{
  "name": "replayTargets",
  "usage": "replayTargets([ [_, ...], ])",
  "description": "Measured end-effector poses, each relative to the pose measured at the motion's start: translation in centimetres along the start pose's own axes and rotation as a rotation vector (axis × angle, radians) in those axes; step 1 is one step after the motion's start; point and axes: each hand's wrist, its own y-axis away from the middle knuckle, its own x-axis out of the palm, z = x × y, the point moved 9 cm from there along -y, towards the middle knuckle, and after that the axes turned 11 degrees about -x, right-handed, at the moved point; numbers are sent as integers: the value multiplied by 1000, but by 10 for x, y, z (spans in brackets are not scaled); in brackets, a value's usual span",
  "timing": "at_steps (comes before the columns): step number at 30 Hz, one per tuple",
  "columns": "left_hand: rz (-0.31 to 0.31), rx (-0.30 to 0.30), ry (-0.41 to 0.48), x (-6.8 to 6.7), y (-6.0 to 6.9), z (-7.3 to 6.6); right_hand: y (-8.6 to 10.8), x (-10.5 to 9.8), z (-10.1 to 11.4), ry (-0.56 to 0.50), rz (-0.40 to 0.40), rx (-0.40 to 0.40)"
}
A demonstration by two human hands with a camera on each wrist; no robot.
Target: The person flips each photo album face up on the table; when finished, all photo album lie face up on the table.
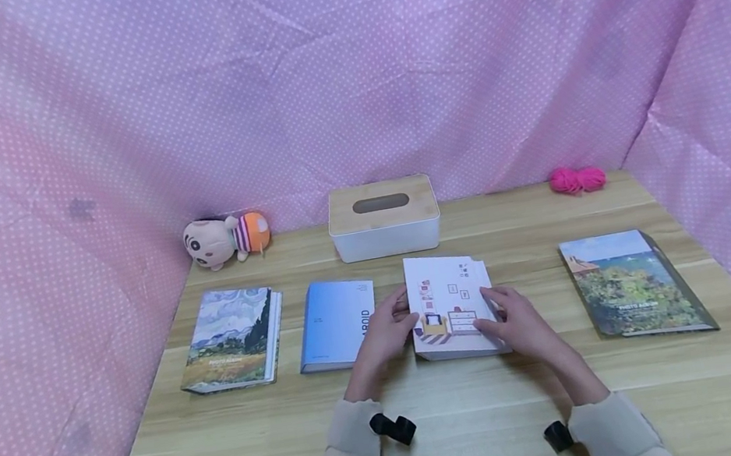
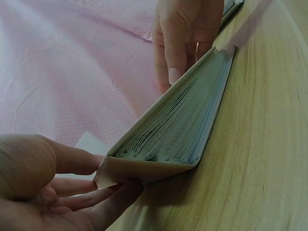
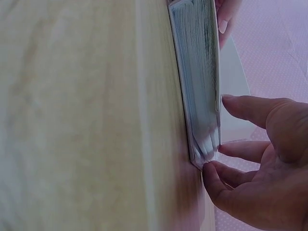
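Observation:
A thick white album point(image 1: 438, 272) with a drawn room scene on its cover lies on the table, near the middle. My left hand point(image 1: 384, 329) grips its spine side; in the left wrist view the thumb is at the cover's edge and the fingers point(image 2: 108, 204) are against the spine. On the opposite side, my right hand point(image 1: 517, 322) holds the album, thumb on the cover and fingers point(image 3: 240, 151) at the page edges. The layered pages point(image 3: 195, 57) show between the covers. Just left of my left hand lies a blue album point(image 1: 337, 323), partly hidden by that hand.
A landscape-painting photo album point(image 1: 229, 335) lies at the left and another photo album point(image 1: 632, 283) at the right. Along the back are a plush toy point(image 1: 225, 239), a tissue box point(image 1: 385, 229) with a wooden lid, and pink yarn point(image 1: 577, 180), before a pink dotted curtain point(image 1: 357, 79).

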Motion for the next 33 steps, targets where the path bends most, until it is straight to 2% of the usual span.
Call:
replayTargets([
  [4,-28,3,-43,-1,2,-2,1,-1,0,-9,5,-4],
  [8,-121,26,-155,-2,7,-13,4,-6,0,-25,6,-25],
  [14,-321,181,-342,1,23,-46,13,-20,-4,-15,-9,-62],
  [16,-352,237,-366,7,28,-57,17,-29,-6,-2,-31,-83],
  [21,-330,312,-366,29,28,-76,32,-57,-14,7,-103,-136],
  [29,-265,408,-410,79,25,-98,62,-112,-39,81,-227,-138],
  [33,-202,431,-428,105,24,-107,76,-138,-52,81,-265,-114],
])
